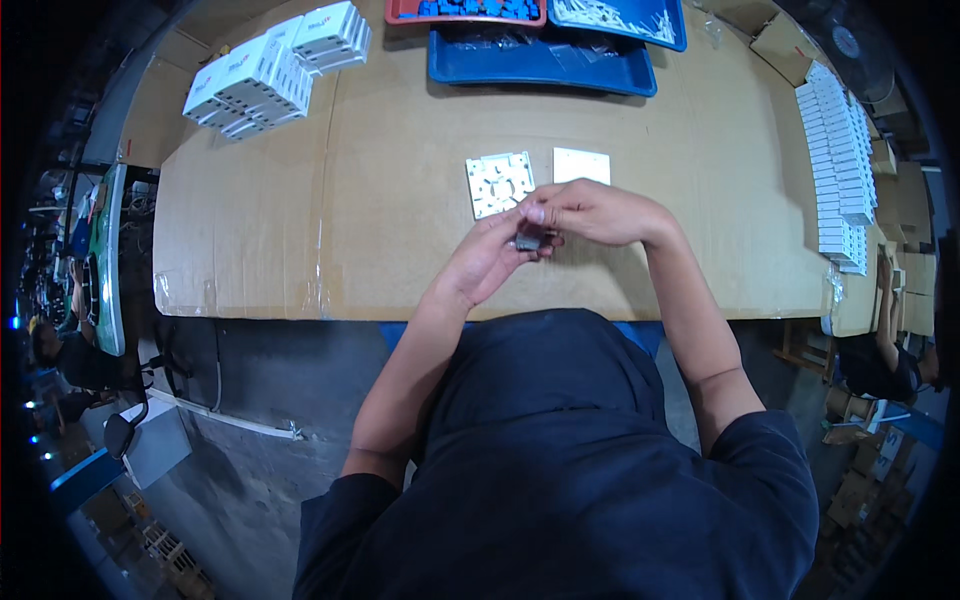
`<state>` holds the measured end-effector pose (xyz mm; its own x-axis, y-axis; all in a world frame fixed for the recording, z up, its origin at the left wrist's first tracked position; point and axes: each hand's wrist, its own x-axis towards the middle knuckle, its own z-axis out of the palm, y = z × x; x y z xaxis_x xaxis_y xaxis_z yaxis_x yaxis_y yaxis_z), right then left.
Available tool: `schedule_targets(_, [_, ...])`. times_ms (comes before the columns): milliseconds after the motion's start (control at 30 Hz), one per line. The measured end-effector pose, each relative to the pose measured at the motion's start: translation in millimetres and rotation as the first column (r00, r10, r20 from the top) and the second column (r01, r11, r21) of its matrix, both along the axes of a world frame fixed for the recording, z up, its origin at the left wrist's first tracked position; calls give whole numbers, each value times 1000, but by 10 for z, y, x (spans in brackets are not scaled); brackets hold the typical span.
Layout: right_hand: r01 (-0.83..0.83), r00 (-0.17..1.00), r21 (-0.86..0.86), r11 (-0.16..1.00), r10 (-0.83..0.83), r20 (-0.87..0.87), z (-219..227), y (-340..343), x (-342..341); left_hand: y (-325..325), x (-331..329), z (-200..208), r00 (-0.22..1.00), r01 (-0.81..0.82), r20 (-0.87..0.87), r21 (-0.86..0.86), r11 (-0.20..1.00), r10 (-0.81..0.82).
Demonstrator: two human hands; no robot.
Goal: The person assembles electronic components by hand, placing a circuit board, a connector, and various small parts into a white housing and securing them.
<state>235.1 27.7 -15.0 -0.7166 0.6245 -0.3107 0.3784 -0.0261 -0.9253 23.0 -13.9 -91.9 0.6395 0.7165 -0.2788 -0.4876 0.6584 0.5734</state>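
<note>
Left hand [490, 262] and right hand [590, 212] meeting, both pinching a small dark part [528, 241] between fingertips, white perforated plate [499, 184] and plain white plate [582, 165] just beyond on the counter [400, 200], blue trays [540, 60] farther off

blue trays [540, 62], stacked white boxes [262, 80]
</note>
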Motion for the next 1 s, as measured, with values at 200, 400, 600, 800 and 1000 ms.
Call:
schedule_targets(200, [13, 1000, -111, 994, -11, 23, -3, 7, 53, -31, 12, -53, 997, 77, -22, 95, 993, -75])
schedule_targets(400, [97, 995, 246, 964, -91, -37, 83, 328, 338, -26, -57, -134, 993, 108, 50, 49, 993, -110])
schedule_targets(600, [474, 839, 517, 712, -544, -20, 144, 1194, 895, 8, -65, -176, 984, 119, 126, 40, 992, -123])
schedule_targets(800, [419, 561, 861, 289, -828, 4, 61, 1993, 1439, 23, -42, -129, 989, 105, 107, -2, 995, -104])
schedule_targets(1000, [123, 423, 964, 234, -891, 163, -92, 2453, 1727, 29, -46, -116, 989, 105, 106, 5, 994, -105])
